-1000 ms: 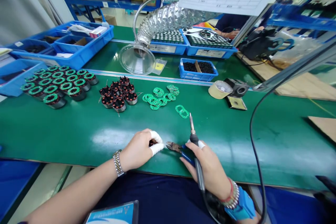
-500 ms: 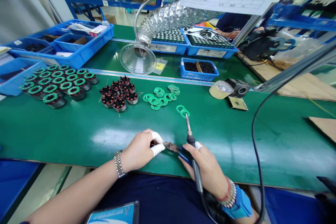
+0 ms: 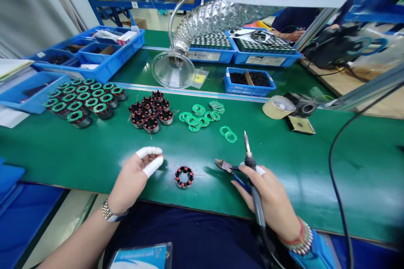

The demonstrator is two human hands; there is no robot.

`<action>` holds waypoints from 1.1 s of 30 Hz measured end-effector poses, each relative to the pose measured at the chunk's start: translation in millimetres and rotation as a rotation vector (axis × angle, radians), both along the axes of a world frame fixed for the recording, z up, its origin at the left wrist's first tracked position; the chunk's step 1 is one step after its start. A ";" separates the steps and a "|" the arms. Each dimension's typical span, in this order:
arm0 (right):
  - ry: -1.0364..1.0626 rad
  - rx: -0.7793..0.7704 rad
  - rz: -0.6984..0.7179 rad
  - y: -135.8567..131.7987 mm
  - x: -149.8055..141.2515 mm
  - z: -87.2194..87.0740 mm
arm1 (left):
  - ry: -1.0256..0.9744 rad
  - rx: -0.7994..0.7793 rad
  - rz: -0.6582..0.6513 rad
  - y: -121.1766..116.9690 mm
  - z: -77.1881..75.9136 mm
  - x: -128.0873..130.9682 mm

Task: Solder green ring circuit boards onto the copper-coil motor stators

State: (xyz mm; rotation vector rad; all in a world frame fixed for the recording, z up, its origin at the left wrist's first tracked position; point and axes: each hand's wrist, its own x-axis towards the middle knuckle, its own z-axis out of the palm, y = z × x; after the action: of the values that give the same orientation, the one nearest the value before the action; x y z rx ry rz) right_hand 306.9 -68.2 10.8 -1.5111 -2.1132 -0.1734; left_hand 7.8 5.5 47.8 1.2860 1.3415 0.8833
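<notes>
A small round motor stator (image 3: 184,176) with copper windings lies on the green bench mat (image 3: 94,151), between my hands. My left hand (image 3: 135,176), with white finger cots, hovers just left of it; the fingertips are pinched together and I cannot make out anything in them. My right hand (image 3: 268,197) grips a soldering iron (image 3: 251,168), tip pointing up and away, together with blue-handled cutters (image 3: 229,169) whose jaws point left toward the stator.
Loose green ring boards (image 3: 202,115), a cluster of bare stators (image 3: 151,111) and rows of stators with green rings (image 3: 85,98) lie further back. Behind are a fume hood funnel (image 3: 173,69), blue bins (image 3: 249,82), a tape roll (image 3: 277,107), and another person's hand (image 3: 293,33).
My left hand has let go of the stator and drawn back to the left, leaving it on the mat. The cutters have pulled away to the right with my right hand.
</notes>
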 end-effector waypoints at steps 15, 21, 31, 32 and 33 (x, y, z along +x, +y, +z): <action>-0.085 -0.008 0.197 23.8 -44.9 37.9 | -0.403 -0.226 -0.055 1.9 -24.3 30.6; -0.146 -0.048 0.181 30.9 -51.7 37.9 | -0.328 -0.161 -0.084 0.4 -24.8 32.6; -0.242 -0.099 0.205 28.9 -51.5 52.2 | -0.261 -0.110 -0.099 0.2 -22.8 33.1; -0.249 -0.101 0.202 29.2 -52.2 52.6 | -0.264 -0.108 -0.097 -0.1 -23.0 33.1; -0.255 -0.100 0.201 29.7 -53.0 52.6 | -0.264 -0.104 -0.096 -0.5 -23.3 33.2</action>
State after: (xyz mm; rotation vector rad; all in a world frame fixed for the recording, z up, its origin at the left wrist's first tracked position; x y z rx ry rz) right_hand 253.9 -38.5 63.4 -1.3810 -2.4949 -0.1990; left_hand 41.0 5.0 24.5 1.1022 1.0945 0.8719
